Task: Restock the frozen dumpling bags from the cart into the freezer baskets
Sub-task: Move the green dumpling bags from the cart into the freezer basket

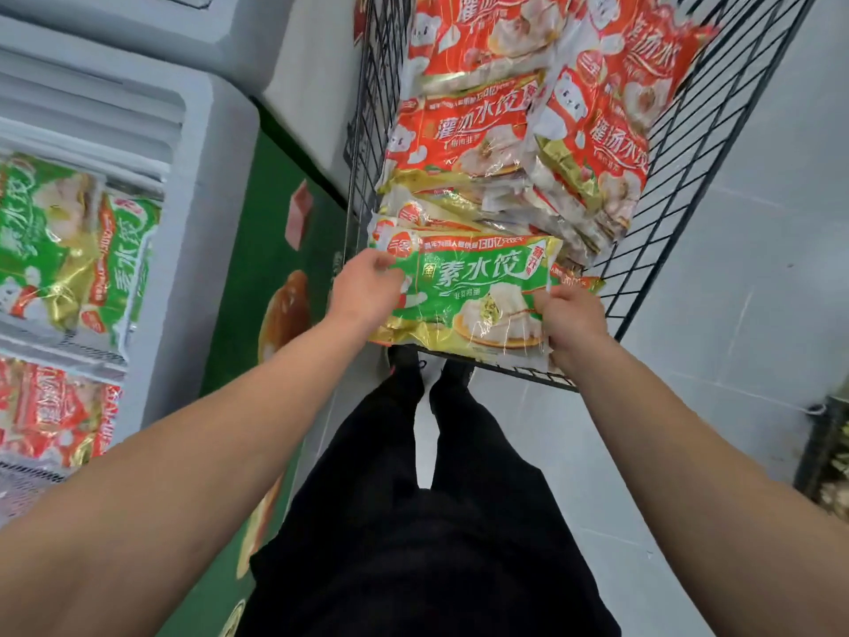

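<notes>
- Green bag [478, 291] of dumplings lies at the near end of the cart [680, 186], on top of a pile of red bags [464, 135] that fills the wire basket.
- Left hand [367, 291] pinches the green bag's left edge; right hand [572, 321] grips its lower right corner, so both hands hold this one bag.
- Freezer [216, 144] stands to the left, with green packs [69, 250] in one basket and red packs [50, 411] in the nearer one.
- Step in hand, as I judge it: lift the green bag out and carry it left.
- To do it well, raise it flat over the cart's near rim so the plastic does not snag on the wire.
- Set it among the green packs, not the red, label up.
- A corner pinch could slip on frosty film; a fuller hold under the bag seems safer.
</notes>
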Demonstrator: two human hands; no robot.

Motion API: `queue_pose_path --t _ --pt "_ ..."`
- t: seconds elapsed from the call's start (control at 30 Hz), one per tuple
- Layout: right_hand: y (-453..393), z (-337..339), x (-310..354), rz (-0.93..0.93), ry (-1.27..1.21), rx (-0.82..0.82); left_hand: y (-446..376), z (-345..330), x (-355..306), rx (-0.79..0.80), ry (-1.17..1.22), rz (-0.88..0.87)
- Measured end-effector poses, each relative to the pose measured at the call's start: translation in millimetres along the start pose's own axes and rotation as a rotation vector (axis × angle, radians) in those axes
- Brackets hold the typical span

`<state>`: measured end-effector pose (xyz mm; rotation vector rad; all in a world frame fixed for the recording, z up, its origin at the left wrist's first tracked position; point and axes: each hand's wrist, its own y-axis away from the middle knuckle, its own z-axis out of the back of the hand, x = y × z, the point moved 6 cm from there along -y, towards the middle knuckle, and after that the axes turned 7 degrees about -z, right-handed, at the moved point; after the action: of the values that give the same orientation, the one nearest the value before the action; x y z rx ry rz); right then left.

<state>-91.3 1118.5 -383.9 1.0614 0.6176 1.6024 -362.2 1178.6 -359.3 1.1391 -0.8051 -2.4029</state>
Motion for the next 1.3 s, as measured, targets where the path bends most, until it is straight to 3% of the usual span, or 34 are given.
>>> queue_pose_path --t 0.1,0.2,0.33,0.43,0.63,0.83,1.07,1.3 --pt "10.1 28.0 -7.8 0.068 0.172 -0.066 -14.9 -16.6 -1.3 0.069 -0.022 0.051" --pt "6.4 37.2 -9.1 0.080 0.185 -0.049 -27.5 -29.1 2.4 0.089 0.032 0.215" --pt "-2.0 36.2 -12.1 -0.048 -0.033 0.000 -17.4 -43.2 14.7 0.193 0.448 0.481" --pt "-1.4 31.4 -11.1 -0.088 -0.154 0.057 -0.9 -39.6 11.9 0.209 0.581 0.477" --pt "27.6 43.1 20.7 0.231 -0.043 0.020 56.0 -2.0 -15.3 0.000 0.819 0.289" --pt "68.7 30.4 56.9 0.338 -0.053 0.190 118.1 62.2 2.3 -0.232 0.962 0.185" --pt "173.2 -69.1 118.4 0.555 0.064 0.424 186.4 156.6 63.2 -0.526 1.179 0.117" --pt "271.9 -185.0 129.1 0.707 0.246 0.563 236.1 223.0 170.7 -0.712 1.270 0.142"
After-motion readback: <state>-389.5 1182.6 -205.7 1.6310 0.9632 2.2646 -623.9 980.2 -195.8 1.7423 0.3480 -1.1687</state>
